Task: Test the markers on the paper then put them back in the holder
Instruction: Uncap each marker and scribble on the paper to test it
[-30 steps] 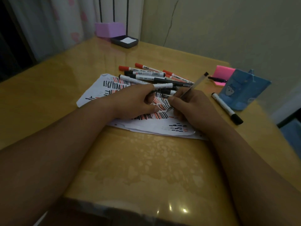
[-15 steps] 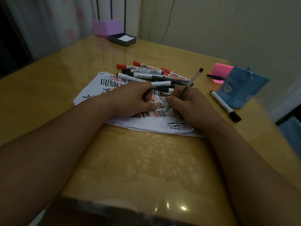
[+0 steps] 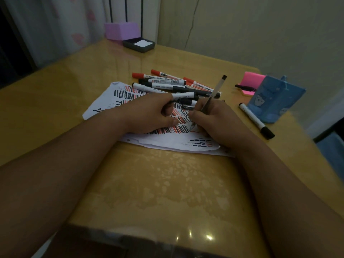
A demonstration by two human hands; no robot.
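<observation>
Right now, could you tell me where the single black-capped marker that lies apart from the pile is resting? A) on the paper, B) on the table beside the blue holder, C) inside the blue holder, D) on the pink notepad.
B: the lone marker lies flat on the table, just left of the blue holder, clear of the paper.

Probably a home room, glossy wooden table (image 3: 93, 75), floral curtain (image 3: 61, 25), cracked plaster wall (image 3: 242, 25)

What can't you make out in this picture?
- Head view: inside of the blue holder, hidden by its own wall.
- Pen tip, covered by the right hand.
- What the left hand grips, hidden by its fingers.
- Marker pile label print: too small.
</observation>
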